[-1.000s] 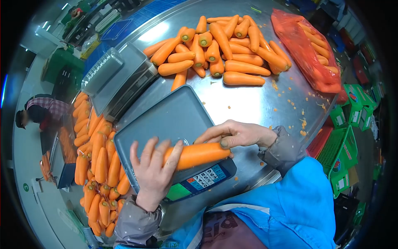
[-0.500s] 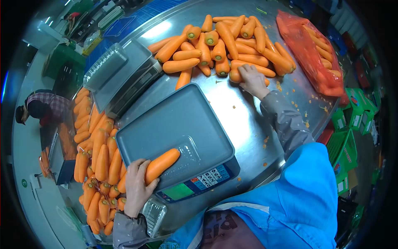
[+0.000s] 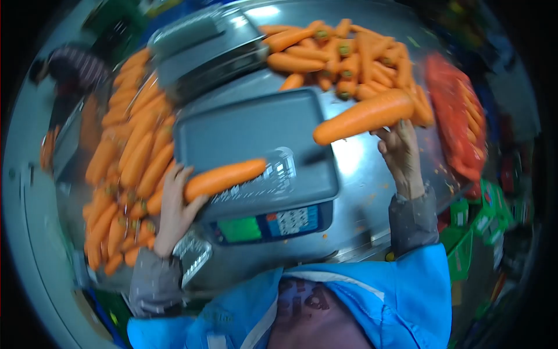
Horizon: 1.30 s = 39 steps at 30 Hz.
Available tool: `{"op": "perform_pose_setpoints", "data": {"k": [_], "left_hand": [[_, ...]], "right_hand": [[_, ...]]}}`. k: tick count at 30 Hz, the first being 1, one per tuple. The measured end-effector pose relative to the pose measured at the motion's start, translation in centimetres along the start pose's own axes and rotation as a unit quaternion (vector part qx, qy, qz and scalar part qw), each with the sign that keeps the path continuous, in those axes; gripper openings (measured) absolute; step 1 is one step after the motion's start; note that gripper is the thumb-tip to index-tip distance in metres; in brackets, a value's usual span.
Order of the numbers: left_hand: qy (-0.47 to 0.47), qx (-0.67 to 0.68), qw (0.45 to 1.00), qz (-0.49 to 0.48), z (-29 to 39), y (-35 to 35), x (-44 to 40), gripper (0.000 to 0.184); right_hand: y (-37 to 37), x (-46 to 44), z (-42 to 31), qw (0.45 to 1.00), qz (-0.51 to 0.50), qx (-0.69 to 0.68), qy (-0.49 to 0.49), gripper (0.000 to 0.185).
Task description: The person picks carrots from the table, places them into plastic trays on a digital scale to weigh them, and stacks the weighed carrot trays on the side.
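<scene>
My left hand is closed around a carrot at the left side of a weighing scale. That carrot lies over a clear plastic tray on the scale's grey platform. In my right hand is a thick carrot, raised off the table, its tip over the platform's right edge. The scale's green display and keypad face me. Beyond the scale lies a heap of loose carrots. Some blur softens the view.
Plastic-wrapped carrots are piled at left. A second grey device stands behind them. A red bag of carrots lies at right, above green crates. Another clear tray is by my left wrist. A person bends at far left.
My right hand has lifted a carrot from the heap and brought it toward the scale. My left hand still grips its carrot. The head view has shifted and turned.
</scene>
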<state>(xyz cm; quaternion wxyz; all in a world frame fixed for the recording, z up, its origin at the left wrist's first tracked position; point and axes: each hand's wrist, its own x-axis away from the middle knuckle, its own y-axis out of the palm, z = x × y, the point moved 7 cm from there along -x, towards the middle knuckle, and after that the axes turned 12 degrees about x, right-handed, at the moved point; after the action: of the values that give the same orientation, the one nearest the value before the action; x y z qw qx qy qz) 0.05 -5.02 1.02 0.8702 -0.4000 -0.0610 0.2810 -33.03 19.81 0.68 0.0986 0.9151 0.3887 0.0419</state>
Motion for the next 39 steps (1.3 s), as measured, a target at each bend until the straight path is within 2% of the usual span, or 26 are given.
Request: {"op": "perform_pose_setpoints", "data": {"k": [2,6,9,12,13,14,15,17,20,21,22,24,25,26,28,30,31,32,34,35,36,38,39], "left_hand": [[0.017,0.007,0.999,0.037,-0.1,-0.7,-0.2,0.049],[0.004,-0.006,0.997,0.080,-1.4,-1.2,-0.5,0.040],[0.002,-0.002,0.995,0.104,-1.5,-1.1,-0.5,0.039],[-0.030,0.024,0.993,0.113,-2.1,-0.9,-0.3,0.038],[-0.044,0.026,0.993,0.110,-2.2,-0.9,-0.2,0.039],[-0.057,0.029,0.992,0.106,-2.4,-1.0,-0.1,0.039],[-0.060,0.032,0.992,0.109,-2.6,-1.2,0.0,0.039],[-0.010,0.048,0.988,0.144,-2.5,-2.0,0.5,0.041],[-0.023,0.027,0.987,0.156,-2.9,-3.3,1.3,0.044],[-0.060,0.066,0.986,0.139,-3.8,-3.2,1.3,0.053],[-0.063,0.066,0.986,0.138,-4.0,-3.1,1.4,0.053],[0.004,-0.010,0.993,0.113,-2.5,-3.3,1.4,0.066],[0.040,-0.021,0.995,0.092,-1.7,-3.0,1.0,0.082],[0.033,-0.020,0.995,0.088,-1.2,-3.0,0.5,0.082],[0.069,-0.098,0.993,0.006,0.5,-0.9,-0.8,0.093],[0.095,-0.146,0.984,-0.023,1.4,1.3,-2.2,0.098],[0.128,-0.197,0.971,-0.049,2.1,2.5,-2.8,0.104],[0.127,-0.199,0.971,-0.045,2.6,2.7,-3.5,0.104],[0.080,-0.185,0.965,-0.169,2.3,4.1,-4.6,0.107],[0.128,-0.196,0.963,-0.133,2.2,4.2,-5.0,0.104],[0.128,-0.201,0.963,-0.127,2.1,4.3,-5.3,0.104],[0.110,-0.207,0.959,-0.161,2.1,4.6,-5.5,0.101],[0.124,-0.202,0.959,-0.157,2.2,4.5,-5.4,0.097]], "right_hand": [[3.9,0.7,0.9,0.999,-0.041,-0.003,-0.002,0.051],[11.9,3.0,4.2,0.990,-0.099,-0.010,0.097,0.062],[16.6,4.6,5.2,0.988,-0.115,-0.008,0.106,0.061],[18.2,5.5,6.9,0.982,-0.141,0.021,0.122,0.059],[17.7,5.4,6.7,0.973,-0.138,0.170,0.069,0.056],[17.2,5.1,6.3,0.940,-0.131,0.314,0.013,0.053],[16.7,4.7,4.6,0.883,-0.090,0.445,-0.122,0.044],[15.0,4.4,3.4,0.893,-0.079,0.436,-0.081,0.035],[12.0,3.7,2.9,0.916,-0.073,0.396,-0.003,0.030],[11.1,3.5,3.1,0.920,-0.061,0.388,-0.002,0.028],[10.2,3.3,3.6,0.914,-0.064,0.398,0.043,0.028],[9.8,3.2,3.8,0.918,-0.064,0.390,0.045,0.029],[10.1,3.3,3.8,0.917,-0.068,0.389,0.051,0.029],[10.5,3.2,3.8,0.907,-0.072,0.411,0.060,0.029],[11.3,3.2,4.4,0.894,-0.082,0.434,0.075,0.030],[13.0,2.8,4.2,0.883,-0.094,0.459,-0.004,0.034],[13.5,2.8,4.6,0.881,-0.103,0.462,0.001,0.043],[13.9,2.7,4.8,0.881,-0.105,0.462,-0.003,0.043],[14.4,2.6,5.9,0.871,-0.117,0.477,0.014,0.052],[14.3,2.5,6.0,0.871,-0.116,0.477,0.004,0.055],[14.4,2.5,5.8,0.872,-0.118,0.475,-0.002,0.055],[13.9,2.3,6.1,0.900,-0.098,0.418,0.074,0.056],[13.7,2.3,6.4,0.905,-0.104,0.405,0.076,0.057]]}}
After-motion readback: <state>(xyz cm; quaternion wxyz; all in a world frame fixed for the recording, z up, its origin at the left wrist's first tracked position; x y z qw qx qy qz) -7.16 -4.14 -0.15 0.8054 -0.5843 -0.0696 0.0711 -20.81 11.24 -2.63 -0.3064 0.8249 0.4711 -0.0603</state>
